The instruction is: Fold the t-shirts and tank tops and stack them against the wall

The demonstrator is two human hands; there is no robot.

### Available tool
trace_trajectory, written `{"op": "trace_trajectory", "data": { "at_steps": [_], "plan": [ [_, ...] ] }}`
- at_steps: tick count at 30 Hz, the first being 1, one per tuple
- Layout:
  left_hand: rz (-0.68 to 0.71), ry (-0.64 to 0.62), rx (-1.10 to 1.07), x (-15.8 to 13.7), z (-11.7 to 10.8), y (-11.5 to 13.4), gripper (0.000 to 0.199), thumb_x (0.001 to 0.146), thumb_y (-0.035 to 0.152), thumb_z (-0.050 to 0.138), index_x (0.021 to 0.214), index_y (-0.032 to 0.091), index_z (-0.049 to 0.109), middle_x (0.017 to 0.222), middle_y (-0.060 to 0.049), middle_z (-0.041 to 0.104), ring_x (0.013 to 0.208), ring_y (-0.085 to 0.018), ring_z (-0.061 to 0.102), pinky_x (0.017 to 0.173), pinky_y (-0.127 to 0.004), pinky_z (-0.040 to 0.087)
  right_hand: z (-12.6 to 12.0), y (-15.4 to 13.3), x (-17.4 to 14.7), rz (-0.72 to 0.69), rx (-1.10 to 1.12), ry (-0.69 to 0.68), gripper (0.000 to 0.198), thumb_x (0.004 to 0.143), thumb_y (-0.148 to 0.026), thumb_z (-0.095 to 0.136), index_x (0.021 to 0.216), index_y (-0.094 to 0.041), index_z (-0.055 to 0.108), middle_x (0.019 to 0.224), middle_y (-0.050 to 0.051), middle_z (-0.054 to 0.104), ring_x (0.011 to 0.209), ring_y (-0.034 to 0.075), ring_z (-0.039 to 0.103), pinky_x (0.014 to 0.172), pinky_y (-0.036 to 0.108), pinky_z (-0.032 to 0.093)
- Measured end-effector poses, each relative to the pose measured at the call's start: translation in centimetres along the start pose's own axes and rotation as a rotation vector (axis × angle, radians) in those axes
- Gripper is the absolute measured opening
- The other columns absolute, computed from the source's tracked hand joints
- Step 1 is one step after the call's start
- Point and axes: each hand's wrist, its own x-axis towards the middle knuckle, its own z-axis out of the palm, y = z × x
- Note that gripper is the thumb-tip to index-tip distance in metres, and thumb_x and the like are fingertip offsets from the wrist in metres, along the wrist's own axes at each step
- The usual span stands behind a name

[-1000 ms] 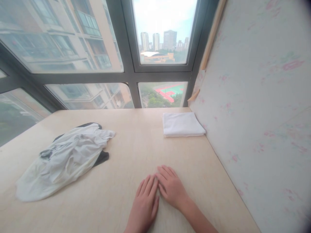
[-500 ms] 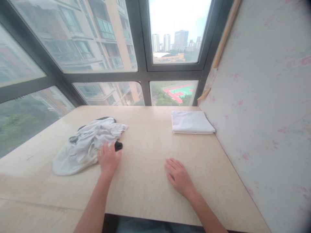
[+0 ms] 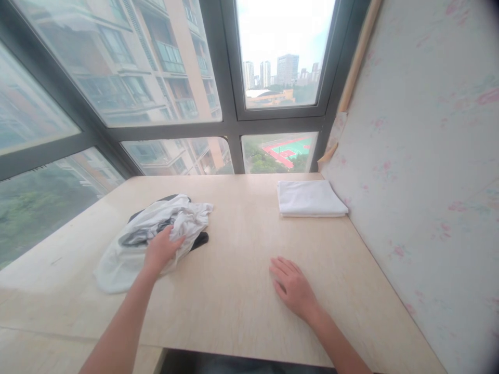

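Note:
A crumpled white garment (image 3: 189, 218) with grey markings lies in a loose heap on the left of the tabletop, and black fabric (image 3: 200, 240) shows from under its edge. My left hand (image 3: 160, 250) is closed on the middle of the heap, thumb to the right, fingertips partly hidden in the folds. Resting palm down on the bare tabletop, my right hand (image 3: 294, 285) is open and holds nothing, its fingers stretched out. Farther back on the right, against the wall, is a neatly folded white cloth (image 3: 312, 198).
The pale wooden tabletop (image 3: 237, 291) runs back to dark-framed windows (image 3: 234, 148). A flower-patterned wall (image 3: 421, 171) bounds it on the right. A dark gap (image 3: 234, 362) shows at the near edge.
My left hand has moved left from beside the black fabric onto the white garment and taken hold of it, rumpling its folds. My right hand stays flat; the view has shifted slightly.

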Motion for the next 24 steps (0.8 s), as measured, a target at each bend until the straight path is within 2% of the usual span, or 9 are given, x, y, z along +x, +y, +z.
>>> {"op": "trace_trajectory", "data": {
  "at_steps": [3, 7, 10, 12, 13, 16, 17, 20, 24],
  "plan": [
    [0.063, -0.058, -0.129, -1.0, 0.4, 1.8, 0.038, 0.081, 0.049, 0.051, 0.104, 0.021, 0.063, 0.093, -0.006, 0.071, 0.090, -0.028, 0.065, 0.080, -0.035, 0.048, 0.0, 0.0, -0.1, 0.003, -0.005, -0.005, 0.042, 0.091, -0.020, 0.046, 0.129, -0.023, 0.063, 0.144, 0.005, 0.055, 0.138, 0.023, 0.046, 0.116, 0.048, 0.037],
    [0.216, -0.180, -0.322, -3.2, -0.3, 6.0, 0.037, 0.082, 0.046, 0.053, 0.107, 0.022, 0.064, 0.101, -0.002, 0.072, 0.095, -0.024, 0.065, 0.086, -0.032, 0.050, -0.1, 0.1, -0.1, 0.009, 0.013, -0.007, 0.042, 0.091, -0.019, 0.047, 0.128, -0.023, 0.063, 0.144, 0.006, 0.055, 0.137, 0.023, 0.046, 0.116, 0.049, 0.036],
    [0.371, -0.407, -0.575, -5.7, -1.0, 10.2, 0.040, 0.084, 0.046, 0.058, 0.115, 0.022, 0.064, 0.106, -0.003, 0.072, 0.097, -0.024, 0.066, 0.085, -0.032, 0.052, 0.0, 0.3, 0.0, 0.026, 0.114, 0.023, 0.042, 0.087, -0.019, 0.050, 0.126, -0.024, 0.065, 0.140, 0.007, 0.059, 0.136, 0.024, 0.048, 0.114, 0.049, 0.037],
    [0.459, -0.548, -0.780, -7.1, -0.6, 12.7, 0.045, 0.084, 0.043, 0.062, 0.123, 0.022, 0.062, 0.113, -0.006, 0.071, 0.103, -0.026, 0.066, 0.087, -0.035, 0.053, 0.0, 0.7, 0.0, 0.086, 0.257, 0.073, 0.040, 0.084, -0.020, 0.052, 0.121, -0.023, 0.067, 0.131, 0.009, 0.065, 0.127, 0.026, 0.056, 0.108, 0.047, 0.045],
    [0.481, -0.577, -0.840, -7.6, -0.1, 13.8, 0.047, 0.084, 0.041, 0.062, 0.127, 0.023, 0.059, 0.116, -0.007, 0.070, 0.106, -0.027, 0.065, 0.089, -0.036, 0.052, 0.0, 0.9, -0.1, 0.145, 0.347, 0.107, 0.036, 0.083, -0.021, 0.053, 0.115, -0.022, 0.069, 0.122, 0.010, 0.069, 0.117, 0.027, 0.062, 0.101, 0.045, 0.050],
    [0.445, -0.500, -0.804, -8.1, 3.0, 15.6, 0.048, 0.085, 0.036, 0.060, 0.132, 0.026, 0.056, 0.120, -0.006, 0.069, 0.110, -0.025, 0.064, 0.096, -0.037, 0.050, -0.4, 1.7, -0.5, 0.350, 0.611, 0.235, 0.028, 0.082, -0.028, 0.056, 0.104, -0.018, 0.071, 0.101, 0.010, 0.075, 0.093, 0.027, 0.071, 0.082, 0.040, 0.058],
    [0.414, -0.459, -0.765, -8.0, 4.3, 15.7, 0.048, 0.085, 0.035, 0.059, 0.131, 0.025, 0.056, 0.122, -0.006, 0.068, 0.111, -0.025, 0.064, 0.098, -0.038, 0.049, -0.7, 2.0, -0.8, 0.389, 0.675, 0.269, 0.029, 0.083, -0.031, 0.058, 0.106, -0.018, 0.070, 0.102, 0.010, 0.075, 0.094, 0.028, 0.071, 0.083, 0.040, 0.058],
    [0.344, -0.386, -0.692, -7.8, 7.6, 15.3, 0.047, 0.084, 0.032, 0.058, 0.130, 0.021, 0.055, 0.126, -0.009, 0.065, 0.116, -0.027, 0.061, 0.103, -0.043, 0.046, -1.7, 2.4, -1.5, 0.418, 0.775, 0.301, 0.041, 0.085, -0.041, 0.060, 0.120, -0.020, 0.066, 0.121, 0.011, 0.070, 0.114, 0.028, 0.066, 0.096, 0.042, 0.054],
    [0.327, -0.327, -0.614, -8.9, 9.6, 13.8, 0.054, 0.083, 0.032, 0.060, 0.135, 0.020, 0.050, 0.138, -0.012, 0.057, 0.129, -0.029, 0.052, 0.110, -0.046, 0.038, -2.5, 2.7, -2.3, 0.519, 0.795, 0.384, 0.052, 0.084, -0.052, 0.061, 0.123, -0.018, 0.064, 0.125, 0.014, 0.068, 0.116, 0.029, 0.064, 0.096, 0.043, 0.054]
  ]
}}
